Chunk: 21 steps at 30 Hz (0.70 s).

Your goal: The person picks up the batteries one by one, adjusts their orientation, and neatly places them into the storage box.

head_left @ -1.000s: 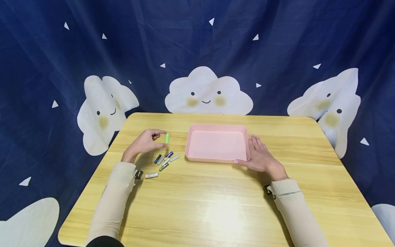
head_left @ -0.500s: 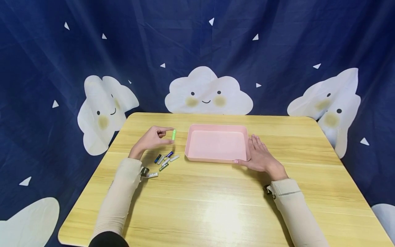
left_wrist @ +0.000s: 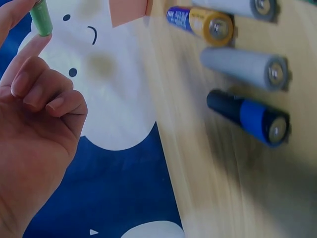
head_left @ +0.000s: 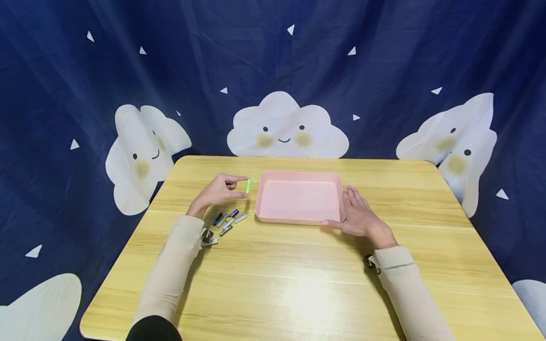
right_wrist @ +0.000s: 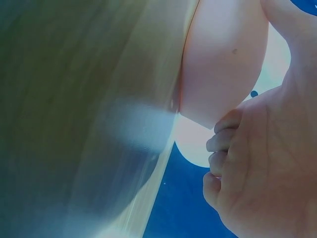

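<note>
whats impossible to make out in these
Head view: one end of the nearest white battery, hidden by the left wrist camera.
Left wrist view: one end of the green battery, cut off by the upper edge.
Right wrist view: inside of the pink tray, hidden by its wall.

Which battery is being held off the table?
The bright green battery: the left hand pinches it in the air, left of the pink tray. The other batteries lie on the table.
</note>
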Tool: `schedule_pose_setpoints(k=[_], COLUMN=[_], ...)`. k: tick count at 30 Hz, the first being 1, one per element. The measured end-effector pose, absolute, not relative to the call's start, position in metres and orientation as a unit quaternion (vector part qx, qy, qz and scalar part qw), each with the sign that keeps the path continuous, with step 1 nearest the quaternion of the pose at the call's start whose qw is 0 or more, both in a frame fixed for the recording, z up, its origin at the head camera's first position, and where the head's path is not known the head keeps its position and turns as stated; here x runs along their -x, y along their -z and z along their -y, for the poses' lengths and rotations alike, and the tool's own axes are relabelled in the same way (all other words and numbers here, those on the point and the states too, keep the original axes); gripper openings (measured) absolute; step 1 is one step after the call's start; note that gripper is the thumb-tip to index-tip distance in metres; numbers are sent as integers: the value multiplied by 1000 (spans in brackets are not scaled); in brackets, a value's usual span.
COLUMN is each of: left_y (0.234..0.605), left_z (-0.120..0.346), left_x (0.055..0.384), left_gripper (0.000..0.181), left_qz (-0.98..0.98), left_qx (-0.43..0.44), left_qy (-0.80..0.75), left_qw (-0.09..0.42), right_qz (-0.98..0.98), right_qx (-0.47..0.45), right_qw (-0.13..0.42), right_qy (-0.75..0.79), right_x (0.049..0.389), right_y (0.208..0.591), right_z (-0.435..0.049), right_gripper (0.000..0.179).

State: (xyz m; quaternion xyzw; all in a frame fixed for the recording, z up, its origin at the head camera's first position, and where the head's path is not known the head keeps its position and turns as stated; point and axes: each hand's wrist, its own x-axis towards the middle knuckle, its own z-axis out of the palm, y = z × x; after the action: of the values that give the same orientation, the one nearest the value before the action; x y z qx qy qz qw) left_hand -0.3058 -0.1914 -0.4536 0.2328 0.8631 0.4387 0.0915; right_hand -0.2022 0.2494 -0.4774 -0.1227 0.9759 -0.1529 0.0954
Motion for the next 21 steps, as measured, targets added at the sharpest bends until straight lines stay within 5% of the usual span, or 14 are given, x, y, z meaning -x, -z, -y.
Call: schedule_pose_setpoints(k=[21], left_y=[462], left_z=[165], left_x=[308], left_gripper=[59], left_qz=[-859], left_qx=[-237], left_qy=[-439], left_qw=[113], right_qz=[-976], right_qx=[119], right_qw=[97], right_qy=[156], right_x=[202], right_y=[476], right_z=[-249], right_gripper=[128])
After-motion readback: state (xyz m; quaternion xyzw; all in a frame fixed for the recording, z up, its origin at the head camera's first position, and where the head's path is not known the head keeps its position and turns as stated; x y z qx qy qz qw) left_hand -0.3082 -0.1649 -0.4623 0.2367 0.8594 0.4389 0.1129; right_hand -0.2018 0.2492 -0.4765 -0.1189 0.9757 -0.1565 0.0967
